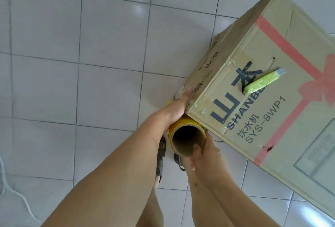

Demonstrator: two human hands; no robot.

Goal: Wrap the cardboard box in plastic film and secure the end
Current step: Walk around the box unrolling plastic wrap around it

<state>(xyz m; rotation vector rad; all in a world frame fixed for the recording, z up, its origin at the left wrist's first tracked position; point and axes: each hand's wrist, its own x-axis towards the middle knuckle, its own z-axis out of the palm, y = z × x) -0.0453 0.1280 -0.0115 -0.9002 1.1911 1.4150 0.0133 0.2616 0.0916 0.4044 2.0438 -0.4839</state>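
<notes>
A large cardboard box with a red ribbon print and black lettering stands on the tiled floor at the right. A roll of plastic film with a yellow wrap and a brown cardboard core stands upright against the box's near corner. My left hand lies on the roll's far side, its fingers reaching along the box's left face. My right hand grips the core's top rim, thumb inside the tube. No stretched film is clearly visible.
A green-handled utility knife lies on top of the box. My sandalled feet stand just below the roll. A white cable runs across the floor at the lower left. Pale floor tiles fill the left.
</notes>
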